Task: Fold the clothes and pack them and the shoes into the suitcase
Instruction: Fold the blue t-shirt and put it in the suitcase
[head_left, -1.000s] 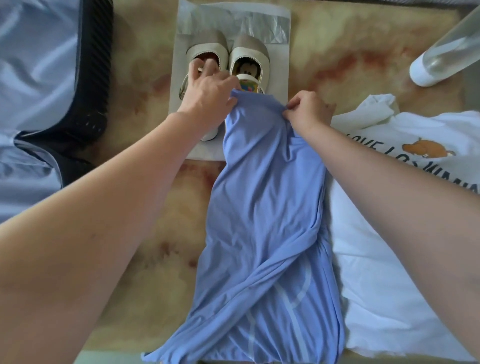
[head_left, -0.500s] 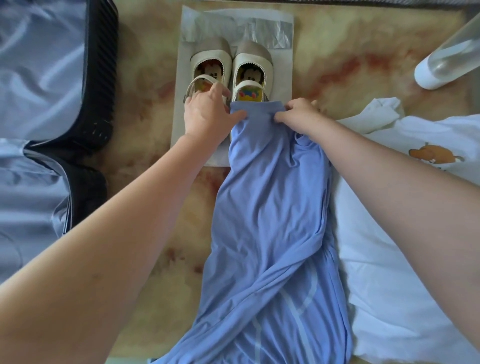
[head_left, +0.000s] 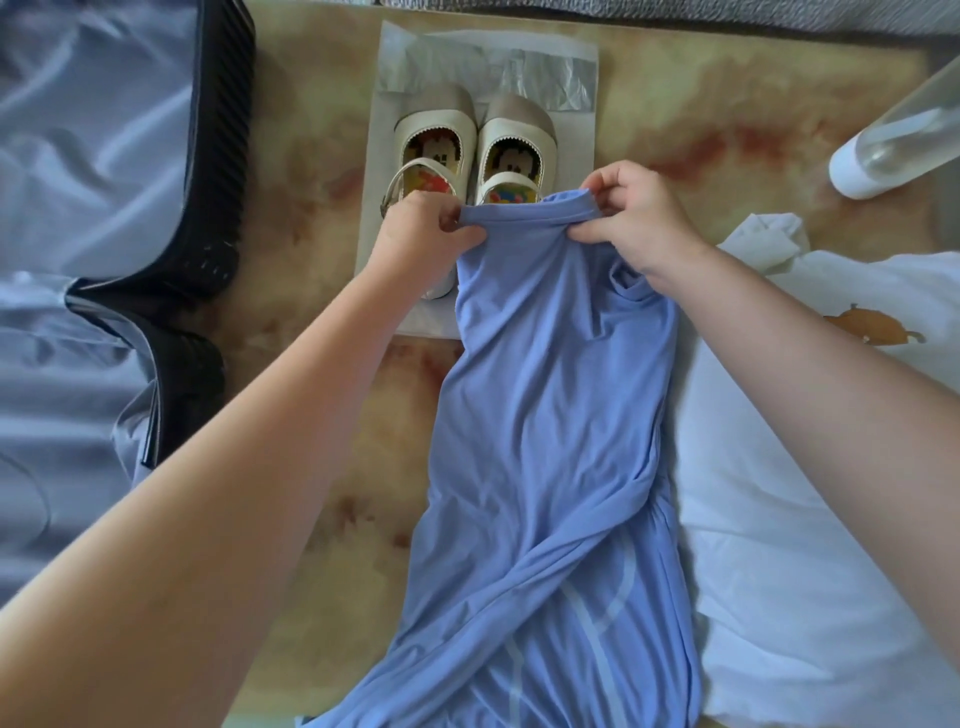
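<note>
Fingers of left hand (head_left: 421, 231) and right hand (head_left: 636, 218) are pinching top edge of blue garment (head_left: 550, 415); it is partly hiding shoes (head_left: 441, 122), lower end running off-frame.

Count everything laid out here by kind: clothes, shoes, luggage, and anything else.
Clothes: 2, blue jersey garment, white printed T-shirt
Cream strapped shoes: 2
Open black ribbed suitcase: 1
Clear white-capped bottle: 1
Plastic sheet under the shoes: 1
Total: 7
</note>
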